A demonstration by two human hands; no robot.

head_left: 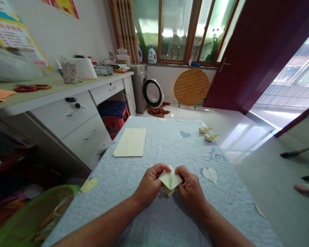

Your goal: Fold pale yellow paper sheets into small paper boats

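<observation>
Between my two hands is a piece of folded cream paper [171, 180], diamond-shaped on top with another layer showing below it. My left hand [151, 181] pinches its left side, thumb on the upper face. On the right side my right hand [192, 188] grips it the same way, fingers curled beneath and partly hidden. The paper is held just above the blue patterned cloth [170, 147]. Two folded paper boats [211, 137] sit near the far right edge of the cloth. Flat sheets of cream paper [130, 142] lie stacked at the far left.
Along the left stands a white desk [77, 118] with scissors [28, 88] on it. A green basin [67, 195] is low at the near left. Beyond the table are an open washing machine [139, 87] and a round wooden tabletop [191, 86]. A dark red door [237, 61] is at right.
</observation>
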